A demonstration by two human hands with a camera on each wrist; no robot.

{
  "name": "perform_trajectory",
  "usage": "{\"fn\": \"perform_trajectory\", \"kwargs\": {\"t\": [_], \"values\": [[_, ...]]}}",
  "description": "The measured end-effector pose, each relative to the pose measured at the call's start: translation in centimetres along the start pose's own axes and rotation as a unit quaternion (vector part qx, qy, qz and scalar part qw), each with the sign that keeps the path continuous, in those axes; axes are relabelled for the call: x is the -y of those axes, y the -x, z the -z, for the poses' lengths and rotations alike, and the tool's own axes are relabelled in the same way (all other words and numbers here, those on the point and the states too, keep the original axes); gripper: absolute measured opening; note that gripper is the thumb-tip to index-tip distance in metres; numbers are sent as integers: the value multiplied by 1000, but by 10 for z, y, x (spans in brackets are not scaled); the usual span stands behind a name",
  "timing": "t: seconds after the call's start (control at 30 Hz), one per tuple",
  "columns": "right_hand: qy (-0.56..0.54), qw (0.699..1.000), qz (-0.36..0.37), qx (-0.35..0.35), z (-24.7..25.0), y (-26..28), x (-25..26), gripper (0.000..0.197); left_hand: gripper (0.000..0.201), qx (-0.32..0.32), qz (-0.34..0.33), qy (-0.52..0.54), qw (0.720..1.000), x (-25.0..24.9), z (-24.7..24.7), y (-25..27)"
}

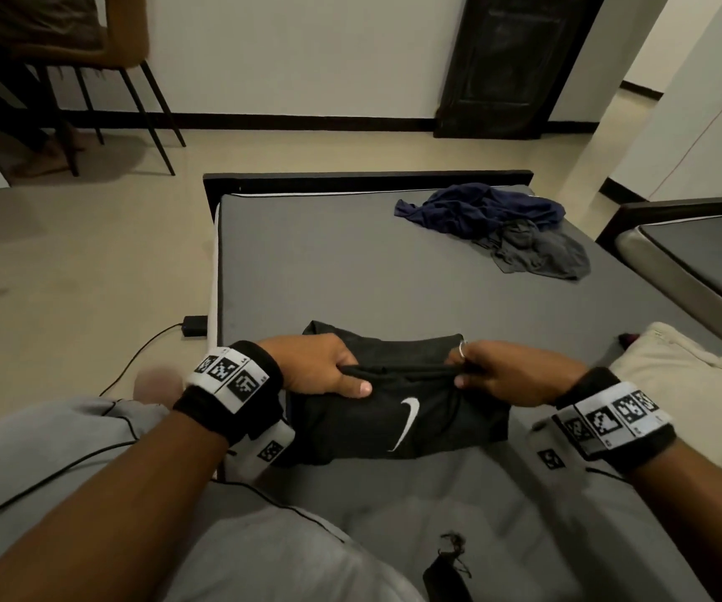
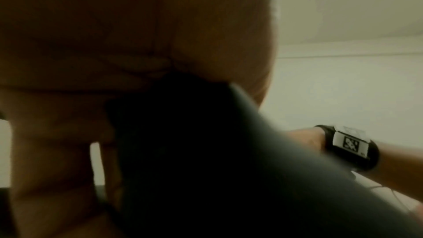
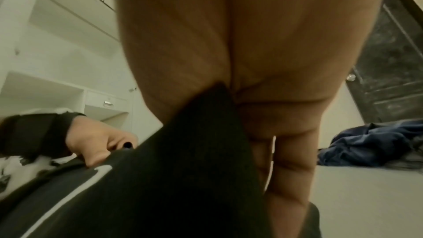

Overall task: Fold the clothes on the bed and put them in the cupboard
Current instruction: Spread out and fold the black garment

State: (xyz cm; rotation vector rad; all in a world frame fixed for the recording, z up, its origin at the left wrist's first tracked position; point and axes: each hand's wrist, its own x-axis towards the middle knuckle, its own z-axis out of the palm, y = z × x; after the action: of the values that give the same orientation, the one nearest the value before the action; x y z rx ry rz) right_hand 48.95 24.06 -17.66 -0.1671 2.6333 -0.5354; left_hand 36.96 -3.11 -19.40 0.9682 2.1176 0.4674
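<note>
While both hands pinch its upper fold, the black garment [image 1: 398,410] lies at the near edge of the bed [image 1: 328,262].

The left hand [image 1: 320,367] grips the fold's left end, thumb on top, and the right hand [image 1: 498,375] grips the right end. A navy garment [image 1: 480,208] and a grey garment [image 1: 537,252] lie crumpled together at the far right. A cream cloth [image 1: 689,384], possibly folded, rests beside the right wrist.

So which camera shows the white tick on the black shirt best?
The head view: the whole white tick shows, sharp, on the black shirt between both hands. The right wrist view shows only a blurred part of it. The left wrist view shows dark cloth, no tick.
</note>
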Motion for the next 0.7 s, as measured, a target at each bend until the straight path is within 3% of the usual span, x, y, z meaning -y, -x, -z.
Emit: {"fn": "perform_trajectory", "kwargs": {"t": [0.17, 0.33, 0.43, 0.5, 0.6, 0.7], "values": [[49, 996, -21, -66, 15, -49, -17, 17, 27, -166, 35, -93, 981, 23, 13, -24], [133, 973, -71, -177, 11, -80, -29, 31, 31, -220, 115, -181, 952, 31, 20, -47], [184, 948, 4, -260, -1, -68, -11, 31, 40, -292, 85, -228, 925, 17, 13, -46], [168, 951, 82, -245, -18, -52, 10, 32, 37, -330, 9, -220, 918, -3, 3, -37], [207, 953, 146, -164, -54, -30, 30, 45, 10, -288, -70, -171, 940, -32, -21, -26], [229, 960, 112, -117, -79, -25, 22, 68, 14, -177, -38, -190, 965, -32, -43, -29]]}}
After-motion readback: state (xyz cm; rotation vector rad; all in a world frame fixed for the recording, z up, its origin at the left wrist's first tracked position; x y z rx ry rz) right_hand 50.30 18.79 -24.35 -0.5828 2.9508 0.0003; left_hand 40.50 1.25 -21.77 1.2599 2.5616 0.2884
